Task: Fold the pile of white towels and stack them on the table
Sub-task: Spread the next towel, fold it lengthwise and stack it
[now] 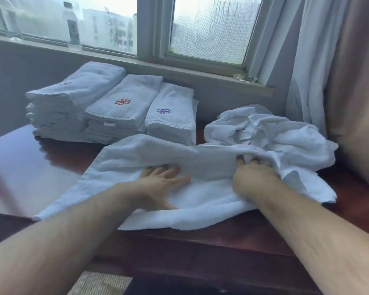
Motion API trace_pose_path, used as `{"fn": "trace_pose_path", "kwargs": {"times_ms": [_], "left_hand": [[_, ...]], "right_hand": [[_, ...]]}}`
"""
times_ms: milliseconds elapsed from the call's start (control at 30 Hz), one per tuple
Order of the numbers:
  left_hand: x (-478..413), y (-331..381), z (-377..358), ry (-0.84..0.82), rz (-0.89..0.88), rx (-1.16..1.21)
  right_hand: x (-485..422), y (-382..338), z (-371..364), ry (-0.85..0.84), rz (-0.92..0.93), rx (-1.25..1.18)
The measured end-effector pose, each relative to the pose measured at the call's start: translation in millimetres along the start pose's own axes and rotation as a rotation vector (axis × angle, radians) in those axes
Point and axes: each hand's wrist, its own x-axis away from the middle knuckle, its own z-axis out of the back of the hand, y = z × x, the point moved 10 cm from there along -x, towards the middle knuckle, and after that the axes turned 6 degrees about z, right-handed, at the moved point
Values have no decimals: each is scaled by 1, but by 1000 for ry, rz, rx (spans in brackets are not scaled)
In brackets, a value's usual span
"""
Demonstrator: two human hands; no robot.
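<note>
two bare forearms reach in from the near edge over a dark, glossy wooden counter (pixel 51 158). the left hand (pixel 158 184) lies flat with fingers spread, palm pressing down on a white towel (pixel 136 158) that is laid out across the front of the counter, its near edge hanging a little over the rim. the right hand (pixel 254 175) sits just beside it on the same towel, fingers curled and digging into a bunched fold of the cloth, gripping it; its fingertips are partly buried in the fabric. the towel is smooth on the left and rumpled on the right, where it runs into a loose heap of unfolded towels (pixel 271 133) piled on the right part of the counter, touching it.

behind the spread towel, toward the wall, stand three stacks of folded towels side by side. the left stack (pixel 73 96) is the tallest, with a small dark mark on top that is too small to make out. the middle stack (pixel 124 105) shows a red flower stitched on its top towel, and the right stack (pixel 173 116) shows a purple one.

farther back runs a windowsill (pixel 179 71) under a window (pixel 211 28). a clear plastic bottle (pixel 73 24) stands on the sill at the left, and a small glass dish (pixel 245 78) rests at the right. pale curtains (pixel 328 71) hang down at the right side.
</note>
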Motion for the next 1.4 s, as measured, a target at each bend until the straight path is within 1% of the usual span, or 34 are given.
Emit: {"fn": "trace_pose_path", "kwargs": {"times_ms": [33,100,133,200,300,333,367,400,433,467,500,533,600,633,667,700,733,800,867,933,1000,1033,1067,1100,1167,1233,1267,1333,1367,1400], "left_hand": [[1,0,0,6,-1,2],[4,0,-2,-7,-5,-17],[7,0,-2,-19,12,-18],[6,0,5,-10,113,31],[-10,13,36,129,338,94],[-16,24,46,195,368,82],[-22,41,53,270,336,95],[-27,62,56,341,242,149],[-31,83,53,379,116,224],[-32,101,46,372,4,277],[-33,113,35,334,-66,275],[-36,118,24,291,-92,231],[-45,118,8,236,-88,116],[-47,118,3,214,-93,84],[-49,119,-1,194,-103,69],[-49,119,-4,176,-112,58],[-49,119,-6,159,-121,47],[-46,118,-8,137,-143,20],[-42,113,-10,115,-146,12],[-42,101,-7,105,-80,52],[-45,88,-6,94,26,102],[-46,83,-6,89,67,109],[-47,80,-5,88,95,109],[-47,79,-5,83,112,102],[-50,79,-5,39,136,61],[-58,83,-2,3,190,26],[-61,87,4,23,231,35],[-62,97,17,143,262,95],[-60,106,19,214,217,118],[-58,116,17,261,142,135]], "right_hand": [[-1,0,-2,25,-7,15],[-5,-2,-5,103,55,67],[-6,-3,-6,136,95,34],[-5,2,-2,221,143,-79],[3,14,9,373,179,-284],[7,22,11,416,163,-386],[9,32,11,428,128,-466],[9,39,8,399,104,-493],[9,45,2,336,82,-483],[9,49,-2,261,73,-446],[9,53,-5,177,71,-387],[11,56,-8,80,62,-323],[17,63,-18,-157,29,-197],[20,65,-22,-243,21,-139],[18,65,-22,-271,22,-99],[12,63,-19,-242,35,-79],[3,62,-14,-163,48,-118],[-15,64,0,62,77,-334],[-24,55,9,204,208,-545],[-27,51,14,347,288,-642],[-22,57,18,526,271,-668],[-19,61,17,578,242,-680],[-17,64,14,563,211,-681],[-18,64,6,466,175,-639],[-17,64,-17,197,138,-484],[-11,70,-32,20,115,-377],[-7,74,-33,-30,107,-318],[-3,81,-32,-94,68,-215],[-3,83,-29,-78,48,-209],[-5,81,-22,-8,51,-228]]}}
